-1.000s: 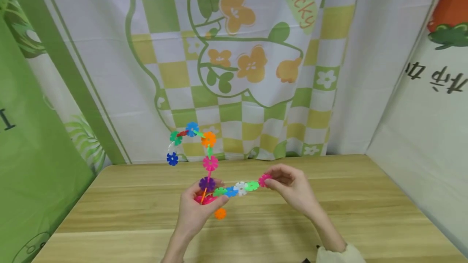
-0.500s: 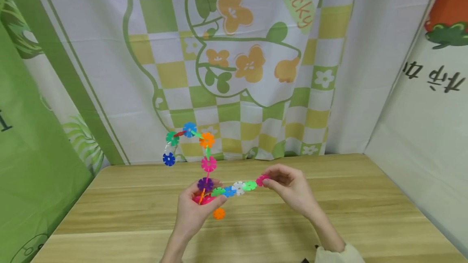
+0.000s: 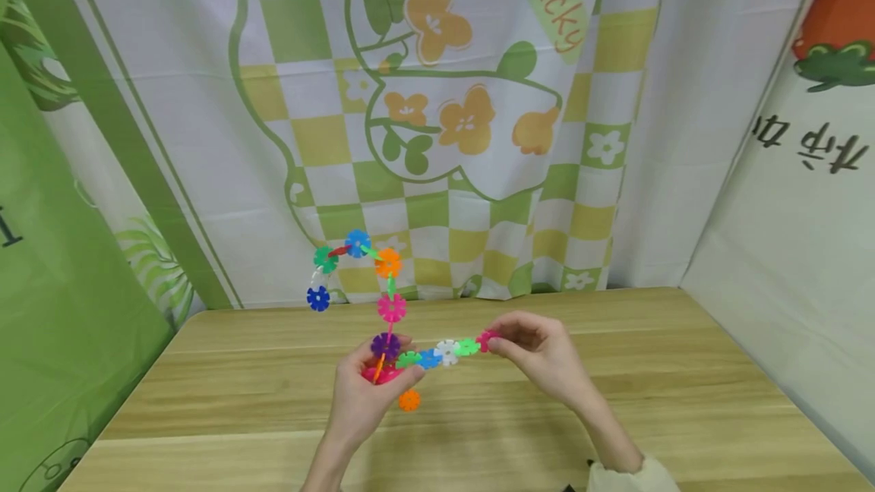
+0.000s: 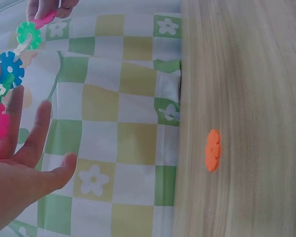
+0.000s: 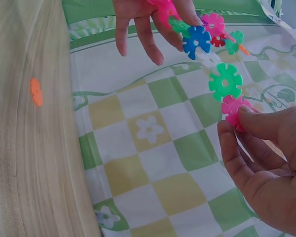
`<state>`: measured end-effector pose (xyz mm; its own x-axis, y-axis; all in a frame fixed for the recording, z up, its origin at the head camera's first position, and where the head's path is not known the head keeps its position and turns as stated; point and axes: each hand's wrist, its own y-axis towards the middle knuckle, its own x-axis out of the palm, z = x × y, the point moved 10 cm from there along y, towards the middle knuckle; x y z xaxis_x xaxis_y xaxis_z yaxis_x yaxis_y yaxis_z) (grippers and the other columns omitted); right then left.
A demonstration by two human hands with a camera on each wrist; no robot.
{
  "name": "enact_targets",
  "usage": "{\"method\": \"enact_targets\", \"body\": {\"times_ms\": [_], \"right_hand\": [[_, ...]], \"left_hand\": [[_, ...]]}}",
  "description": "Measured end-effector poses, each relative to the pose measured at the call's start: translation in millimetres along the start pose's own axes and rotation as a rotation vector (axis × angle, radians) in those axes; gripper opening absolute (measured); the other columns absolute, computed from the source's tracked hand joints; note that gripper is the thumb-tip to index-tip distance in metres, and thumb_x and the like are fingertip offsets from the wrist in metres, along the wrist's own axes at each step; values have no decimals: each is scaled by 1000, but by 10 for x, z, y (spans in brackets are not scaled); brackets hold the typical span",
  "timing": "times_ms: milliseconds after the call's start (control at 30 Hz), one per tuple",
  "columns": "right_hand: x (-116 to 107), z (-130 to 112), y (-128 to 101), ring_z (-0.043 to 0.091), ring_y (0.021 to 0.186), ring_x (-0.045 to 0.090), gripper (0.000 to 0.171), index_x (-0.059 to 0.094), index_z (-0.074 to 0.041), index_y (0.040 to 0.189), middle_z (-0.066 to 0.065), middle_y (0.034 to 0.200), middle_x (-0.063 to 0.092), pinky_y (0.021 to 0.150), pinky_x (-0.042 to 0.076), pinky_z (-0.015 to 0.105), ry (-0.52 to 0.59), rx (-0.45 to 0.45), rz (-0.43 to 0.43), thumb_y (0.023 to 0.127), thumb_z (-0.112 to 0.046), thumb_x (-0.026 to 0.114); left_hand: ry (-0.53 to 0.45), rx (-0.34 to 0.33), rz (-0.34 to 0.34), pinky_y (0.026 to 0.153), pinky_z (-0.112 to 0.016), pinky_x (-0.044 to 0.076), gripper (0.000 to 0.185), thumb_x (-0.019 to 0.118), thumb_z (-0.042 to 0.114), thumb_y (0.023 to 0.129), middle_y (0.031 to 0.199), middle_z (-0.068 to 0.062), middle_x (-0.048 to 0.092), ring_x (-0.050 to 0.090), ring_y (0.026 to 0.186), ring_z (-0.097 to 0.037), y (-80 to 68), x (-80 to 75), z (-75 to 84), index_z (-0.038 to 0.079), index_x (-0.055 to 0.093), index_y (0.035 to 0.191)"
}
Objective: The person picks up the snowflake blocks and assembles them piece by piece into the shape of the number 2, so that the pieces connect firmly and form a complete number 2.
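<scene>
Snowflake-disc chain (image 3: 437,353) held up in the air over the middle of the desk (image 3: 683,370), not touching it. 1 run goes sideways between the hands: green, blue, white, green discs, ending in a pink disc (image 3: 487,339). A 2nd run climbs from the left hand: purple, pink, orange, then curves over through blue and green down to a dark blue disc (image 3: 317,298) hanging free. Left hand (image 3: 365,393) grips the junction end, fingers curled round a pink piece at the base, thumb on top. Right hand (image 3: 540,351) pinches the pink end disc between thumb and fingertips (image 5: 229,136), other fingers loosely bent. 1 loose orange disc (image 3: 409,400) lies flat on the desk just under the left hand, toward the near edge. Checkered green-yellow curtain (image 3: 437,97) hangs behind the far edge.
</scene>
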<state>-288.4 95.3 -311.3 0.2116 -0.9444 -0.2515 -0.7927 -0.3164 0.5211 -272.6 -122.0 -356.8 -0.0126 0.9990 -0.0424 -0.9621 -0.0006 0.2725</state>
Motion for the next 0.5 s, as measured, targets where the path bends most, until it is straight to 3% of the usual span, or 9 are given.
{"method": "enact_targets", "body": {"times_ms": [133,233,333,500], "right_hand": [[-20,9,-1,17,72,68,13,67,5,97,18,87,70,64,58,35,-18,2,36,84,5,69],[-32,16,-1,19,71,69,13,67,6,96,18,86,70,63,58,35,-28,3,58,83,6,69],[-41,19,-1,18,72,69,13,66,6,95,18,85,70,63,58,34,-31,6,72,83,7,69],[-45,23,1,17,73,69,13,67,6,95,18,86,70,65,58,36,-30,15,80,83,7,69]], "left_hand": [[16,84,-40,50,-17,44,22,78,3,77,76,-1,57,47,57,-6,-17,46,66,3,66,95],[17,174,-83,44,-17,33,17,74,0,79,68,2,41,33,53,-2,-38,90,143,1,60,89],[0,240,-112,42,-18,33,17,71,-2,79,67,4,40,33,53,-1,-53,114,195,-1,57,89],[-44,283,-146,38,-20,31,16,63,-6,79,65,7,40,30,50,1,-61,119,228,-6,55,93]]}}
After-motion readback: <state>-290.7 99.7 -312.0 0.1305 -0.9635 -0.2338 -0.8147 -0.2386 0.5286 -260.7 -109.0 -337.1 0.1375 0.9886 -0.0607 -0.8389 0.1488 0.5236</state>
